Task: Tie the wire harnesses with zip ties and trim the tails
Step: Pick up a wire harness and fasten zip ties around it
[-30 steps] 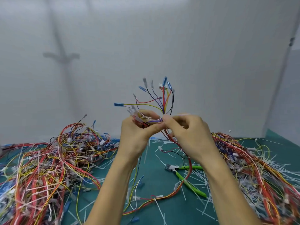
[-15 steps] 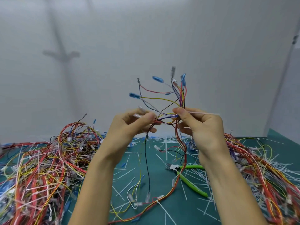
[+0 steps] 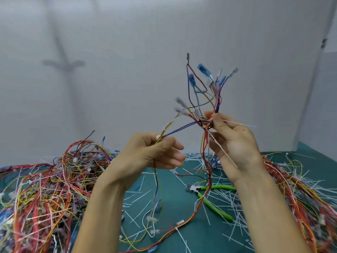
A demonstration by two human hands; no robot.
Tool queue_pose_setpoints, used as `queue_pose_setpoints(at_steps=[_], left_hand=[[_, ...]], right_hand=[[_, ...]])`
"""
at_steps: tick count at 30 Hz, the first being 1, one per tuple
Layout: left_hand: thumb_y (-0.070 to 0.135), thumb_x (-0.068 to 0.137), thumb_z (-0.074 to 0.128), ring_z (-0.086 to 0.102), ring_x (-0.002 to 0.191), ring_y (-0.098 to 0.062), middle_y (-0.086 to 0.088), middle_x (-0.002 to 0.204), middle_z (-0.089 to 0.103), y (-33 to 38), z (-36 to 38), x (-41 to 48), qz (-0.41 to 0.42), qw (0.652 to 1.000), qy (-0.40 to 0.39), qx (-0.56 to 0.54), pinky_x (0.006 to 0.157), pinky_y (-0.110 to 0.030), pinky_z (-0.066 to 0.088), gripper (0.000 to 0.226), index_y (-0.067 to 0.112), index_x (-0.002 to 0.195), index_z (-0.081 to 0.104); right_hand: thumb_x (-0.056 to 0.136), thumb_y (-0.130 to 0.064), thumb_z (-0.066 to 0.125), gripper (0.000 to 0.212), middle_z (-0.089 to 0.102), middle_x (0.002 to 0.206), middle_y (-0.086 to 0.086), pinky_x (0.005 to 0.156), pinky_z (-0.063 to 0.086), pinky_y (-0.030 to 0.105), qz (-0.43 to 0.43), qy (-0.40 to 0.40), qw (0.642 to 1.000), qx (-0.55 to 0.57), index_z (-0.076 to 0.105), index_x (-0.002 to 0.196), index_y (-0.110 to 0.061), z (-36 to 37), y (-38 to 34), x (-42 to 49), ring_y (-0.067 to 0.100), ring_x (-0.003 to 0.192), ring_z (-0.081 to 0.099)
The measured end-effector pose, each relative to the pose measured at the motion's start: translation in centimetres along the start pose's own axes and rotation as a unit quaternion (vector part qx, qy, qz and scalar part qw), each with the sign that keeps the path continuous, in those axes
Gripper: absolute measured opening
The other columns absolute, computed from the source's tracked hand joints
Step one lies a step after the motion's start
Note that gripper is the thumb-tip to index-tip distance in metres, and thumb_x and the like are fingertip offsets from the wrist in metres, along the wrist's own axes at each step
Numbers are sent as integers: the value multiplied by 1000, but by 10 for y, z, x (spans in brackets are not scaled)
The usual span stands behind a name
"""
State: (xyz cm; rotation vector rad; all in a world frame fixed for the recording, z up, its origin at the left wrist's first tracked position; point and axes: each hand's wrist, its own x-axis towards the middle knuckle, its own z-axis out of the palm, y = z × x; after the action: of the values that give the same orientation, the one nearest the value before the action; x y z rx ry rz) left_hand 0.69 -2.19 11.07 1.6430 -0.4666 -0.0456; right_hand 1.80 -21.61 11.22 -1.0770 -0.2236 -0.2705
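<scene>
Right hand (image 3: 235,141) pinches zip tie (image 3: 237,123) on harness (image 3: 217,99). Left hand (image 3: 151,154) pinches stray wires (image 3: 178,127) left of harness; these may escape the loop.

open green mat (image 3: 175,203) between wire heaps left (image 3: 45,189) and right (image 3: 300,194), cutters (image 3: 209,196), cut tails scattered there

Manual wiring-assembly station in a workshop. A bench (image 3: 178,203) surfaced in green matting carries tangled heaps of multicolour wire harnesses (image 3: 45,189) with crimped terminals, at the left and right. White zip-tie tails (image 3: 141,196) lie strewn between the heaps. Green-handled cutters (image 3: 213,205) rest among these offcuts. A plain white partition wall (image 3: 127,70) encloses the bench at the rear and right.
</scene>
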Motion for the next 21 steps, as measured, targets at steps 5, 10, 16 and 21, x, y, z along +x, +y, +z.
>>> queue_pose_setpoints(at_steps=[5, 10, 16, 21], left_hand=[[45, 84, 65, 70, 58, -18, -6, 72, 70, 7, -7, -5, 28, 997, 18, -64, 58, -24, 56, 27, 21, 85, 76], [33, 81, 69, 72, 63, -19, -9, 77, 74, 12, -3, -5, 41, 998, 30, -41, 62, -25, 57, 19, 22, 93, 78], [29, 81, 67, 74, 70, -25, -12, 86, 76, 16, 1, -4, 57, 996, 62, -27, 62, -23, 57, 17, 19, 89, 78], [21, 102, 48, 73, 93, -20, -4, 102, 76, 16, 1, -5, 18, 999, 41, 21, 76, -27, 60, 26, 18, 104, 74]], right_hand=[[97, -18, 56, 19, 74, 75, -7, 47, 46, 10, 9, 23, 999, 21, 73, 88, -17, -6, -5, 3, -1, 50, 57], [94, -19, 57, 21, 74, 76, -5, 47, 47, 11, 16, 17, 999, 45, 75, 82, -17, -8, -6, 3, 1, 50, 55], [95, -17, 57, 38, 75, 74, -6, 48, 50, 12, 12, 34, 998, 49, 80, 66, -26, -7, -7, 2, 1, 50, 59], [93, -22, 62, 20, 76, 81, -6, 49, 47, 11, -12, 49, 999, -14, 78, 81, -20, -5, -5, 1, -1, 54, 59]])
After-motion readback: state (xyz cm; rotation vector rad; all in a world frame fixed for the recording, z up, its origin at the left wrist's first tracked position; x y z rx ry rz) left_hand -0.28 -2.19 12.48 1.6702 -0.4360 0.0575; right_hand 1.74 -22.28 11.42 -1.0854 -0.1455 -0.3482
